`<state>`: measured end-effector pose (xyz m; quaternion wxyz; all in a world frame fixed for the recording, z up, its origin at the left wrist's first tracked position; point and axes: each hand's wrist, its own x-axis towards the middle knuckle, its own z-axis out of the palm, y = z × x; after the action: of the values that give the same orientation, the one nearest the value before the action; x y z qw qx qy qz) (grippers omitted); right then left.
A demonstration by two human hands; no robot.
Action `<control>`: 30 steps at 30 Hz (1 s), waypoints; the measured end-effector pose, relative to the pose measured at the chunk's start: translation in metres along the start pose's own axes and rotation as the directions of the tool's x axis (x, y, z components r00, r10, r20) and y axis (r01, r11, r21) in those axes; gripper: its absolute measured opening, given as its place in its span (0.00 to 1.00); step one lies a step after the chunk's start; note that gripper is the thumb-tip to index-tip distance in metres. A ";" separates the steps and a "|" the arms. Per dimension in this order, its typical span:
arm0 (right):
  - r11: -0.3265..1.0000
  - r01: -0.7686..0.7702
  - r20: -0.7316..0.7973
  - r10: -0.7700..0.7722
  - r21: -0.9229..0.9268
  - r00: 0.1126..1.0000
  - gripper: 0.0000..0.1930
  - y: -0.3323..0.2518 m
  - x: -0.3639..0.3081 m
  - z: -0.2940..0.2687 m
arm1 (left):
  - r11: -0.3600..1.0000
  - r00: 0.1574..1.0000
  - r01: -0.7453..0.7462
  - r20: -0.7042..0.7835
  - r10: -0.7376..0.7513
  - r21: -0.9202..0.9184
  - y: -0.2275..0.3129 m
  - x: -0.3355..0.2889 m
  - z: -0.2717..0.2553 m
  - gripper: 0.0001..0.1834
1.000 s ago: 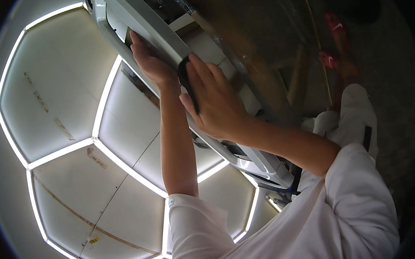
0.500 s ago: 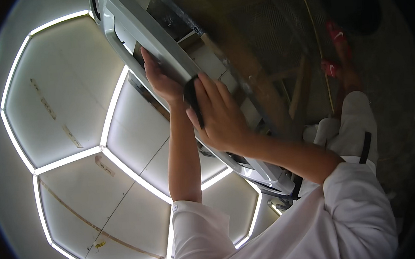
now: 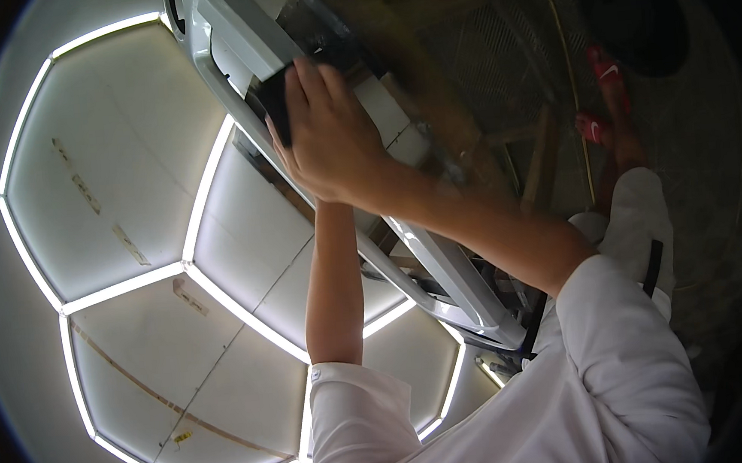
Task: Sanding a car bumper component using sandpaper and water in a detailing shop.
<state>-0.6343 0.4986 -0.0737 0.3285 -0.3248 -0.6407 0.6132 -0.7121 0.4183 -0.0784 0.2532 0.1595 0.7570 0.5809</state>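
Observation:
A long silver-grey panel with openings, which looks like a car bumper (image 3: 442, 261), runs aslant from the upper left to the lower middle. My right hand (image 3: 330, 135) presses a flat black pad (image 3: 274, 101) against the bar of the panel, with the fingers laid over it. What the pad is made of I cannot make out. My left forearm (image 3: 333, 286) reaches up beside the panel. Behind my right hand my left hand is almost wholly hidden, so its fingers do not show.
Bright light tubes (image 3: 125, 285) form hexagons across a pale surface at the left. Dark framework and a wooden post (image 3: 540, 155) stand beyond the panel. On the floor at the right lie a yellow cord (image 3: 567, 54) and a round black object (image 3: 633, 15). My red shoes (image 3: 606, 73) show there.
My right hand has slid up and left along the panel with the black pad, and now covers my left hand, which lay with fingers stretched along the panel before.

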 end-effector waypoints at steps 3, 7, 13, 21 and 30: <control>0.997 -0.041 -0.029 0.043 0.060 0.999 0.30 -0.013 -0.011 0.009 | 0.984 0.998 -0.050 -0.022 0.055 0.172 0.008 -0.007 -0.011 0.31; 0.998 -0.037 0.069 0.041 -0.059 0.997 0.30 -0.011 -0.085 -0.015 | 0.997 1.000 -0.011 -0.021 0.013 0.077 0.005 0.001 -0.005 0.32; 0.999 0.021 -0.049 -0.022 -0.024 0.999 0.30 0.000 0.022 0.010 | 0.991 0.999 0.034 0.015 -0.036 0.130 0.001 -0.006 -0.007 0.33; 0.986 0.055 0.030 -0.051 -0.155 0.998 0.28 -0.009 -0.042 -0.014 | 0.981 0.996 0.092 -0.020 -0.090 0.171 0.013 -0.004 -0.006 0.33; 0.995 0.076 0.095 -0.069 -0.067 0.993 0.29 0.005 -0.048 -0.007 | 0.981 0.982 0.150 -0.093 -0.162 -0.120 0.018 -0.005 0.012 0.36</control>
<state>-0.6009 0.4639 -0.0798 0.3088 -0.2840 -0.6878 0.5924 -0.7022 0.4297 -0.0622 0.2677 0.0552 0.7451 0.6083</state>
